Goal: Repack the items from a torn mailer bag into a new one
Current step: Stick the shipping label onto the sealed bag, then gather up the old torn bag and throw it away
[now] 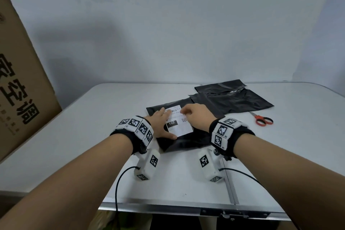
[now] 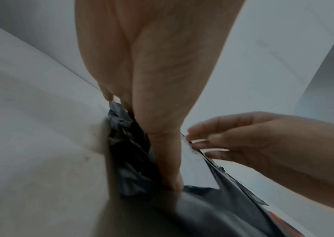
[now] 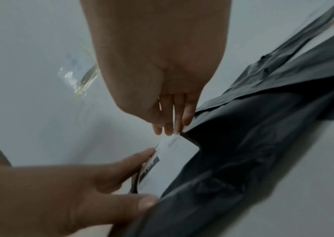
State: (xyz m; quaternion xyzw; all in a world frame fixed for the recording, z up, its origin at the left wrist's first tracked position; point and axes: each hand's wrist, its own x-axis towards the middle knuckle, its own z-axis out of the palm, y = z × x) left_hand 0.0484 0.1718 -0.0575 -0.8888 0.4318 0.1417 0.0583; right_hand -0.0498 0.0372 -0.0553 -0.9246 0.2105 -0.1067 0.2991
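Observation:
A black mailer bag (image 1: 186, 142) lies flat in the middle of the white table (image 1: 89, 136), with a white shipping label (image 1: 180, 126) on top of it. My left hand (image 1: 160, 123) lies flat with straight fingers on the label's left side, and its thumb rests at the label's near corner. My right hand (image 1: 194, 115) curls its fingers down onto the label's far edge and pinches it. In the right wrist view the fingertips (image 3: 170, 129) meet the label (image 3: 174, 157) at its top corner. What is inside the bag is hidden.
More black mailer bags (image 1: 233, 99) lie overlapped at the back right. Red-handled scissors (image 1: 263, 120) lie to their right. A large cardboard box (image 1: 20, 89) leans at the left edge. A wall stands close behind the table.

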